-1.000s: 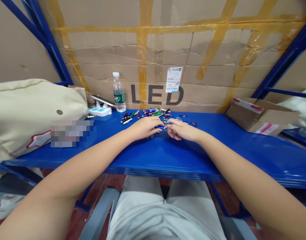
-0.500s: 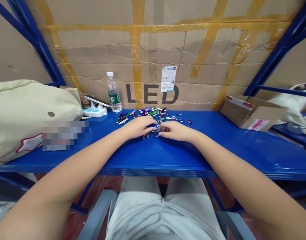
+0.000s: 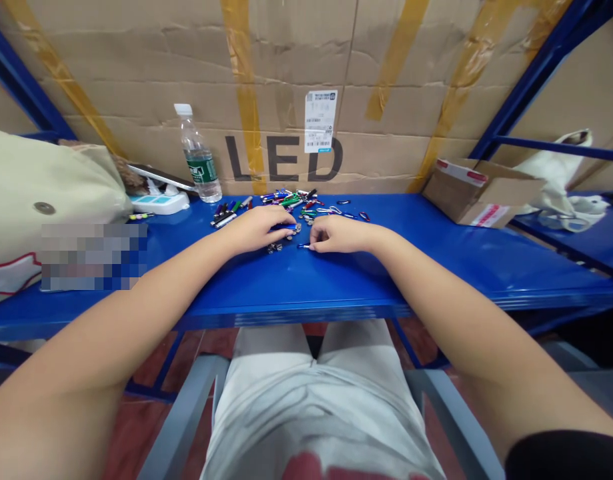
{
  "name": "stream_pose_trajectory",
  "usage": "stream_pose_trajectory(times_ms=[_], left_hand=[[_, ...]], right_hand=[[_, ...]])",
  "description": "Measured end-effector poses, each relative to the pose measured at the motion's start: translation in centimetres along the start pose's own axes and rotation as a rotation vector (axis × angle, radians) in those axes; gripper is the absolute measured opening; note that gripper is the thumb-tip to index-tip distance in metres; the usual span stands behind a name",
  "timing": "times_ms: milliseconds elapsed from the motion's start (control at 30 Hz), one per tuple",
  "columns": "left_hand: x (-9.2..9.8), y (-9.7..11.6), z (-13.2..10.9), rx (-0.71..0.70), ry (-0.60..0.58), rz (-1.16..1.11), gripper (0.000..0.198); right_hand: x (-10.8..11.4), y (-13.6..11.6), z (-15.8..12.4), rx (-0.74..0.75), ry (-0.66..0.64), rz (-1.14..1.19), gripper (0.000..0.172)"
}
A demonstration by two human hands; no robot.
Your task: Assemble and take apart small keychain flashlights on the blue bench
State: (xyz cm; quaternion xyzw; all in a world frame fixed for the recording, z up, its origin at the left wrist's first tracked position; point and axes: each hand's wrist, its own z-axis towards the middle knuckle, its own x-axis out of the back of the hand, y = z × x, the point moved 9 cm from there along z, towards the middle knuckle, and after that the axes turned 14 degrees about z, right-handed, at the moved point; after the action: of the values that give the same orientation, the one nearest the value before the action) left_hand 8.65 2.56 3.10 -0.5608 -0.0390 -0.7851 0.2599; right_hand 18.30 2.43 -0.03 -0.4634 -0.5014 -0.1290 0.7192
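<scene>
My left hand (image 3: 266, 225) is closed on a slim blue metal tube (image 3: 284, 227) that has a silvery end, like a keychain flashlight. My right hand (image 3: 341, 233) has thumb and fingers pinched at one end of a small blue carabiner (image 3: 303, 246), low over the table. Between and below the hands lie a few small silvery metal pieces (image 3: 275, 248). Just behind is a pile of coloured metal tubes (image 3: 286, 199) in purple, green, red, blue and silver. Several loose carabiners (image 3: 331, 211) rest behind my right hand.
On the blue table (image 3: 266, 287), a water bottle (image 3: 201, 157) and a white power strip (image 3: 161, 203) stand at the back left. A cream bag (image 3: 51, 180) fills the left side. An open cardboard box (image 3: 479, 190) sits at the right. A large carton (image 3: 401, 143) walls the back.
My right hand has moved a little away from the left hand and its tube, and down to the blue carabiner. The left hand keeps the tube. The camera view has shifted.
</scene>
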Motion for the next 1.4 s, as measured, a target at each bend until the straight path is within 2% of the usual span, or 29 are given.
stream_pose_trajectory(times_ms=[400, 733, 900, 1100, 1233, 1400], left_hand=[[-0.4, -0.1, -0.1, -0.01, -0.026, -0.015, 0.028], [-1.2, 0.0, 0.0, -0.015, -0.096, -0.005, 0.032], [-1.3, 0.0, 0.1, -0.006, -0.101, -0.02, 0.032], [-1.2, 0.4, 0.2, -0.01, -0.108, -0.035, 0.034], [-1.2, 0.4, 0.2, -0.006, -0.113, -0.039, 0.034], [-0.6, 0.5, 0.4, 0.055, -0.059, -0.027, 0.034]], right_hand=[[1.0, 0.6, -0.3, -0.052, 0.03, 0.047, 0.013], [1.6, 1.2, -0.5, -0.077, 0.052, 0.046, 0.013], [1.6, 1.4, -1.1, -0.176, 0.025, 0.238, 0.011], [1.3, 2.2, -0.7, -0.148, 0.046, 0.361, 0.006], [1.3, 3.1, -0.5, -0.179, 0.08, 0.459, 0.017], [1.2, 2.7, -0.9, -0.226, 0.109, 0.847, 0.03]])
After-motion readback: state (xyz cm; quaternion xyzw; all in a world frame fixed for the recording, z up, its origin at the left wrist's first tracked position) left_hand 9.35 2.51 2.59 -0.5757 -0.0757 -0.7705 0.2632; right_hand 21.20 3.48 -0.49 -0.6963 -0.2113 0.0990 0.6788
